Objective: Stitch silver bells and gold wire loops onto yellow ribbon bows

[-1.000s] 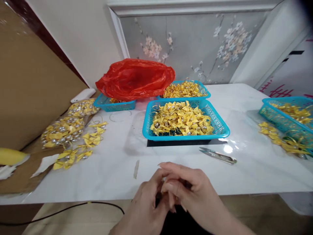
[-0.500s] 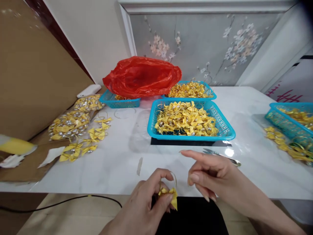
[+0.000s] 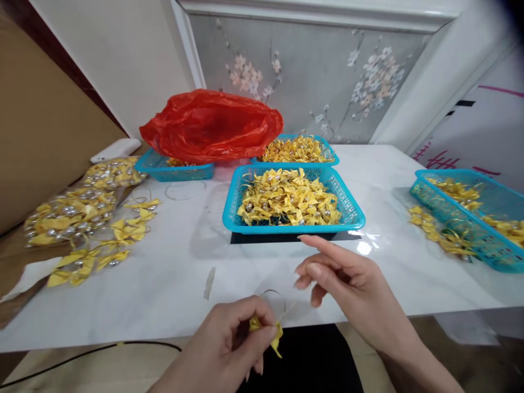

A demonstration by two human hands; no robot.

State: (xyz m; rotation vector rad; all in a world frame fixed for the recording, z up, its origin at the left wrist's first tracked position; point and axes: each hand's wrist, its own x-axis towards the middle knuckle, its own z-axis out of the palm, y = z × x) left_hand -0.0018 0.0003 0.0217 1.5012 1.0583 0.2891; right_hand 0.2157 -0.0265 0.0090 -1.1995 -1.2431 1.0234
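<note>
My left hand [image 3: 231,341] is closed at the table's front edge, thumb and fingers pinching a yellow ribbon bow [image 3: 277,337]. A thin gold wire ring rises from the bow, and a short strand sticks out to its right. My right hand [image 3: 347,289] hovers to the right of the ring, apart from it. Its index finger is stretched out and the other fingers are loosely bent, with nothing visible in them. Beyond the hands sits a blue basket [image 3: 293,230] heaped with similar yellow bows with silvery beads.
A red plastic bag [image 3: 213,125] covers part of a blue basket [image 3: 176,172] at the back left; another basket [image 3: 336,158] stands behind the middle one. Loose bows [image 3: 77,265] and bagged bows [image 3: 73,213] lie left. A further basket [image 3: 462,218] stands right, bows beside it.
The view has swung to the right. The bow in my left hand has turned, and its ring leans differently. My right hand's fingers have loosened a little; the scissors near it are now out of sight.
</note>
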